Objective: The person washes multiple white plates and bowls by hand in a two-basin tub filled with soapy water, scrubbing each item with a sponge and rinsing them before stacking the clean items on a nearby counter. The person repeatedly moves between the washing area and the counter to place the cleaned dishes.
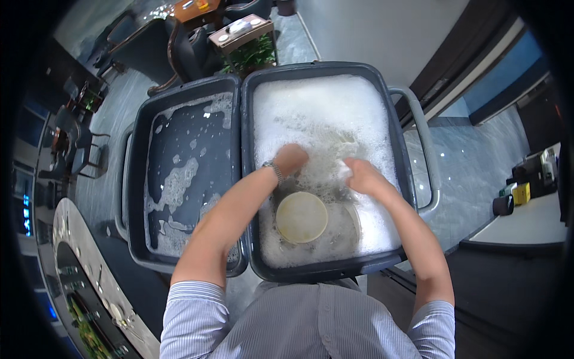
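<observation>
Both my hands are in the right-hand grey plastic tub [247, 188], among thick white suds [323, 96] and cloudy water. My left hand [291, 158], with a metal watch [273, 172] at its wrist, dips into the foam, its fingers hidden. Across from it, my right hand [364, 176] is bent at the water's surface beside white froth; whether it grips something cannot be made out. A round pale-yellow dish [302, 217] floats or rests near the tub's front, left of a curved pale rim [356, 221] partly under water. Something pale [345, 138] shows faintly beyond my hands.
A second grey tub [193, 139] on the left holds dark water with foam patches. A grey handle [423, 148] stands at the right side. Farther off are chairs [143, 51], a planter stand [242, 33], a curved set table [85, 256] and a right-hand counter [515, 226].
</observation>
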The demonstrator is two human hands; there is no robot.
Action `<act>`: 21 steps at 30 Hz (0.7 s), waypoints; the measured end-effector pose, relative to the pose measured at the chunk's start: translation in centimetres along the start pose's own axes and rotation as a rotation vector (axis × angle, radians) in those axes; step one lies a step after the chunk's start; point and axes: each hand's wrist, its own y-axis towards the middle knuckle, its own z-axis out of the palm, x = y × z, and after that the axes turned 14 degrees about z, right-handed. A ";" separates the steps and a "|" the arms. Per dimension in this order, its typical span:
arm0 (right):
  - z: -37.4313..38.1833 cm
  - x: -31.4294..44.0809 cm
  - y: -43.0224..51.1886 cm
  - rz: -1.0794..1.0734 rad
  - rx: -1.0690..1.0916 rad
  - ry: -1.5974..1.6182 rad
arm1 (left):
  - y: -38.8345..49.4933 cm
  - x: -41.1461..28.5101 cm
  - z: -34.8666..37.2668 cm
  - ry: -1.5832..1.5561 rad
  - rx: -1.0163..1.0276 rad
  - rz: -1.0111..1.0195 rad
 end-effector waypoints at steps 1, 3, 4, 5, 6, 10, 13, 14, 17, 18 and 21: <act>-0.3 0.4 -0.5 0.063 -0.061 0.084 | 0.4 0.0 0.2 0.049 0.045 -0.021; -0.7 1.0 -1.3 0.185 -0.179 0.247 | 1.3 -0.5 0.4 0.143 0.129 -0.069; 0.0 0.6 -1.0 0.121 -0.409 0.293 | 1.5 -0.5 0.3 0.124 0.134 -0.074; 0.8 0.6 -0.9 0.121 -0.471 0.152 | 1.7 -0.5 0.3 0.105 0.139 -0.082; 1.8 1.3 -0.9 0.120 -0.527 0.013 | 1.8 -0.3 0.2 0.085 0.149 -0.094; 2.8 -1.3 2.1 0.078 -0.399 0.037 | 2.8 -0.3 -2.8 0.146 0.387 -0.095; 1.2 -1.8 2.4 0.138 -0.495 0.297 | 0.2 1.2 -0.9 0.217 0.028 -0.214; -0.4 -1.1 1.8 0.210 -0.483 0.378 | -0.4 2.0 -1.1 -0.110 0.020 -0.341; -1.8 -1.9 1.6 0.158 -0.462 0.734 | -0.3 -0.9 -9.2 -1.410 -0.450 -1.000; -1.8 -1.3 1.7 0.087 -0.434 0.863 | -1.0 -1.0 -9.5 -1.472 -0.534 -0.966; -1.9 2.4 0.2 -0.114 -0.199 1.259 | -3.1 -1.5 -10.3 -1.593 -0.700 -0.883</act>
